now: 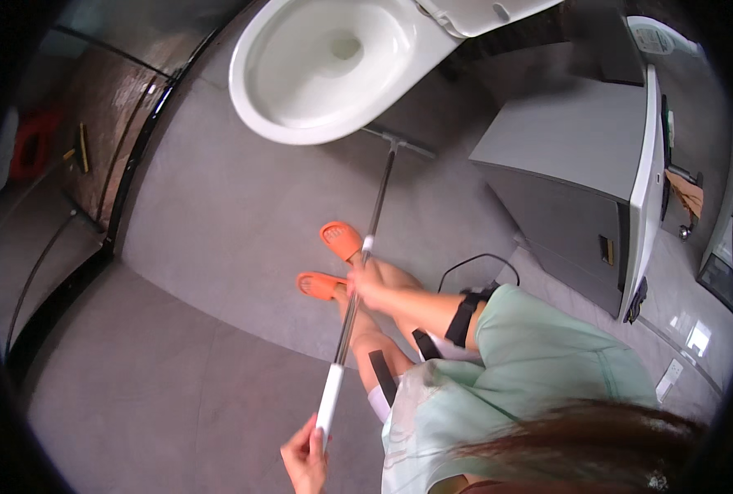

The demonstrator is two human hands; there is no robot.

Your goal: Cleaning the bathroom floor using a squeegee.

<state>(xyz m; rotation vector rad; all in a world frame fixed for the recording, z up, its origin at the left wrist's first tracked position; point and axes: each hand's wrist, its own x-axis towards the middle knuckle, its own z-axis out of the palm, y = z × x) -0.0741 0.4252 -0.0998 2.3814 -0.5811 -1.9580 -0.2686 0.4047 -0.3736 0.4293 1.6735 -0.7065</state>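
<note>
A long metal pole (pixel 383 191) with white plastic sections runs slantwise across the view in front of me. My left hand (pixel 306 456) grips the white handle (pixel 329 398) at its near end. Farther along, my right hand (pixel 366 284) is closed around the pole just below a white collar (pixel 368 244); it looks slightly blurred. At the far end a thin, wide floor-squeegee head (pixel 412 147) rests on the grey floor. Part of that head is hidden under the rim of the white toilet bowl (pixel 274 129). The toilet lid (pixel 496 15) is raised.
Orange slippers (pixel 341 239) are on my feet. A grey cabinet (pixel 557 222) with a white top stands on the right, near a black cable loop (pixel 480 256). A black-framed glass partition (pixel 133 157) curves along the left, with a red-orange plastic item (pixel 31 145) behind it.
</note>
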